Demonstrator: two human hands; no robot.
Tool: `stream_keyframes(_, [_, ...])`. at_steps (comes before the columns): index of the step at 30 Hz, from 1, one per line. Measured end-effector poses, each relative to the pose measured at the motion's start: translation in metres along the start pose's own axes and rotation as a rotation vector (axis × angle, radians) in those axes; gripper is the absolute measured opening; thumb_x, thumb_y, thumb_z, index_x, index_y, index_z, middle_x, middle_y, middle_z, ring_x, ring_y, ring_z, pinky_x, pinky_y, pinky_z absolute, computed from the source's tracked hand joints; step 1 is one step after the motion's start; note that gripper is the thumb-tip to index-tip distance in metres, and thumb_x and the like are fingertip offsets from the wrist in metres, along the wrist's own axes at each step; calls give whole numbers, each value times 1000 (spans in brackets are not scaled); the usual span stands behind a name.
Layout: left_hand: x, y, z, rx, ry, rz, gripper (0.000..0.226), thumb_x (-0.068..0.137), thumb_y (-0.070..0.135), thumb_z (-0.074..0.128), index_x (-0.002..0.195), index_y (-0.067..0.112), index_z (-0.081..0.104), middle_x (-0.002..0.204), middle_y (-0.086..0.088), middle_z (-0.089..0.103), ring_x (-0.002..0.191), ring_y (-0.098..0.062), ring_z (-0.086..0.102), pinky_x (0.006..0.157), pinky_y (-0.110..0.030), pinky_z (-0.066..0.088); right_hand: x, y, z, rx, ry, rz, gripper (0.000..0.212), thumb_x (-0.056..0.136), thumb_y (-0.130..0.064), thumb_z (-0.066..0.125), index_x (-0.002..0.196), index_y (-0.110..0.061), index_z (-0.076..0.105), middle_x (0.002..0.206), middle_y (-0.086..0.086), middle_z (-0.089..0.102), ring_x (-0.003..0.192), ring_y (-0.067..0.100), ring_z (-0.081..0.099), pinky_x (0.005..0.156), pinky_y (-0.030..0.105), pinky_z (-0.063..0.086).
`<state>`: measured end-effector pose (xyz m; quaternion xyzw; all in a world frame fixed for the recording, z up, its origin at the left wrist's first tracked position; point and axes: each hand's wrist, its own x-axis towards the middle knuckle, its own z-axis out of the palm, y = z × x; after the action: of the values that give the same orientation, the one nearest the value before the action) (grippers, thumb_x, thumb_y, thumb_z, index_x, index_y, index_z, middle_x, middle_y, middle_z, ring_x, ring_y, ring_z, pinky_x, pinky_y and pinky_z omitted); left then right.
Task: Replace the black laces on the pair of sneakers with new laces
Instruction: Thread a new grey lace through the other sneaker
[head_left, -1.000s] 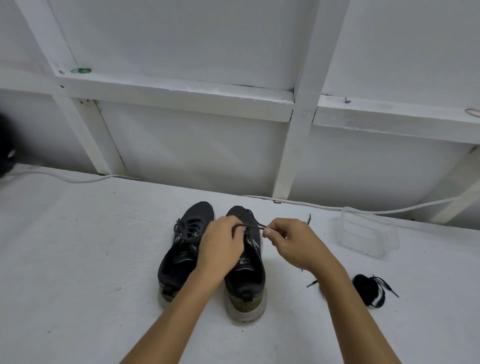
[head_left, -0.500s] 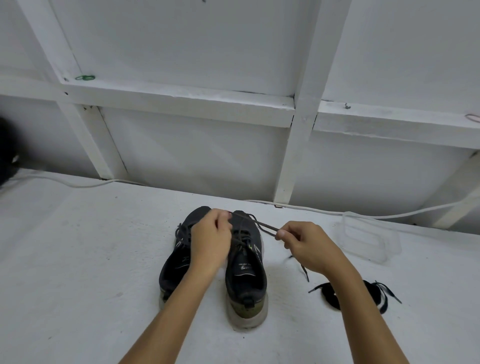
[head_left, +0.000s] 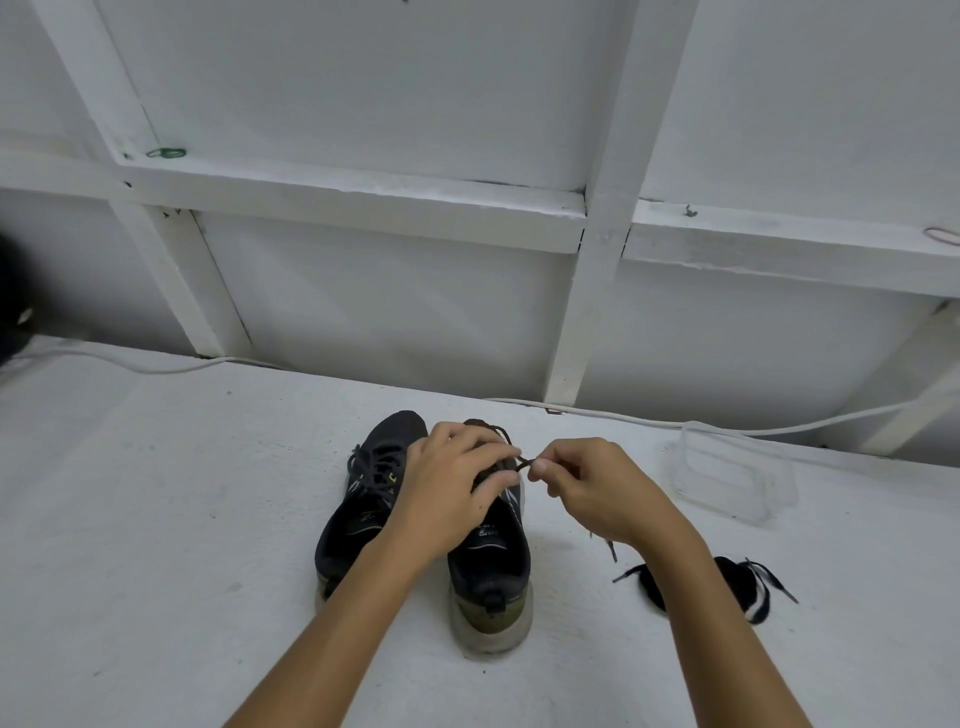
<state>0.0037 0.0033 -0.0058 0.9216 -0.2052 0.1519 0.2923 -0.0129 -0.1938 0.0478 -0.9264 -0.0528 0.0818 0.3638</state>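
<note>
Centrally on the white tabletop (head_left: 156, 519) stand two dark sneakers side by side, toes pointing away. The left sneaker (head_left: 363, 499) has its lace threaded and lies untouched. The left hand (head_left: 447, 499) rests over the tongue and eyelets of the right sneaker (head_left: 491, 566), its fingers (head_left: 480, 454) curled down onto the lacing; whether they actually grip a strand is hidden. Just beside it, the right hand (head_left: 587, 493) pinches the black lace (head_left: 522, 464) between thumb and forefinger, the short strand running from the fingertips back to the shoe's upper eyelets. Another piece of lace hangs below the right wrist. To the right lie a bundle of new laces (head_left: 737, 587), black with white, and beyond it a clear plastic box (head_left: 727, 478).
</note>
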Motion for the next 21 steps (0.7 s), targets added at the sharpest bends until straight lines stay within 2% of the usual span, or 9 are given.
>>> stream_keyframes(3, [-1, 3, 1, 16, -28, -3, 30, 89, 57, 47, 96, 38, 70, 110, 24, 60, 111, -10, 46, 89, -37, 33, 0, -2, 2, 0, -8, -11, 24, 101, -34, 57, 81, -25, 69, 71, 0, 65, 52, 4, 45, 49, 12, 37])
stream_keyframes(5, [0, 6, -1, 67, -21, -27, 23, 92, 51, 47, 94, 35, 64, 106, 21, 60, 108, -11, 47, 86, -36, 34, 0, -1, 3, 12, -8, -4, 24, 101, -35, 57, 84, -25, 70, 77, 2, 69, 52, 4, 46, 49, 13, 39])
stream_keyframes(7, [4, 0, -7, 54, 63, -138, 17, 93, 41, 49, 91, 29, 60, 96, 17, 62, 98, -16, 51, 81, -37, 40, 0, 3, 2, 2, -6, 21, 24, 102, -36, 55, 87, -27, 72, 80, -1, 70, 56, 4, 49, 53, 15, 42])
stream_keyframes(11, [6, -20, -22, -53, 200, -407, 20, 97, 35, 44, 86, 22, 54, 77, 9, 61, 75, -22, 59, 68, -40, 51, -1, 16, 0, -23, 6, 73, 25, 104, -29, 50, 91, -30, 71, 82, -7, 69, 61, 6, 55, 54, 20, 45])
stream_keyframes(14, [6, -22, -31, -43, 221, -468, 17, 99, 24, 52, 85, 14, 54, 70, 8, 57, 68, -19, 56, 63, -35, 45, 2, 25, 6, -48, 18, 118, 23, 104, -22, 50, 97, -28, 71, 83, -12, 70, 73, 10, 63, 65, 30, 54])
stream_keyframes(16, [7, -23, -31, -43, 218, -500, 18, 99, 22, 52, 85, 12, 55, 67, 6, 57, 63, -12, 54, 56, -30, 40, 4, 28, 13, -41, 23, 143, 25, 102, -15, 49, 99, -27, 71, 86, -13, 72, 80, 10, 66, 70, 29, 54])
stream_keyframes(19, [8, -25, -28, -47, 177, -555, 14, 99, 23, 54, 89, 12, 57, 72, 4, 59, 68, -19, 58, 54, -27, 38, 7, 33, 23, 0, 42, 208, 25, 99, -10, 51, 93, -25, 70, 84, -7, 73, 78, 14, 70, 62, 22, 49])
stream_keyframes(21, [7, -24, -26, -12, 182, -552, 12, 97, 21, 57, 105, 13, 60, 94, 0, 63, 89, -25, 60, 67, -30, 42, 8, 36, 29, 3, 127, 266, 20, 100, -21, 57, 85, -20, 70, 73, -4, 74, 67, 10, 71, 59, 25, 53])
